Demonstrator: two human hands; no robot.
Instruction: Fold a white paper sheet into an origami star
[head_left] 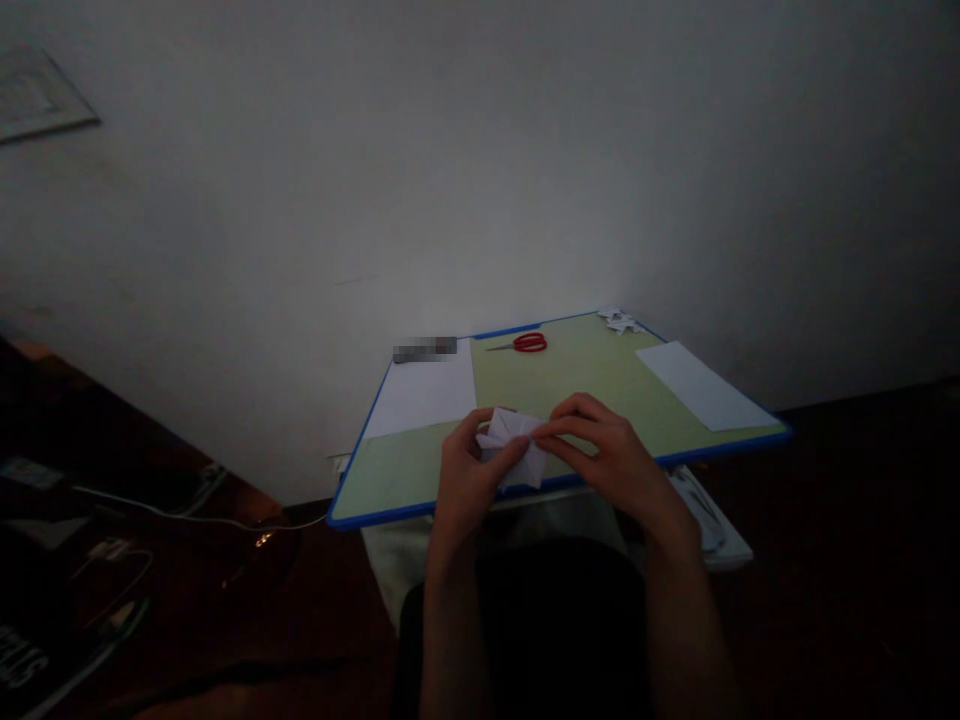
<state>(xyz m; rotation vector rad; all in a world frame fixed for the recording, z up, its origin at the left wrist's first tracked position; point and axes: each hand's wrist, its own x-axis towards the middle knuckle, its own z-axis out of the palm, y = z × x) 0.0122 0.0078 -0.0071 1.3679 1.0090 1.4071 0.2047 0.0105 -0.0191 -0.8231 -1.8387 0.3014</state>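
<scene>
A folded piece of white paper (517,450), with several creases and pointed flaps, is held over the front edge of the small table. My left hand (474,462) grips it from the left, thumb pressed across its front and fingers behind. From the right, my right hand (600,440) pinches an edge of the same paper between thumb and fingertips. The fingers of the left hand are partly hidden by the paper.
Red-handled scissors (528,343) lie at the back of the green, blue-edged table (570,375). White sheets lie left (424,395) and right (705,385). Small folded paper pieces (619,320) sit in the back right corner; a dark, blurred-out object (425,349) at back left. A wall rises behind.
</scene>
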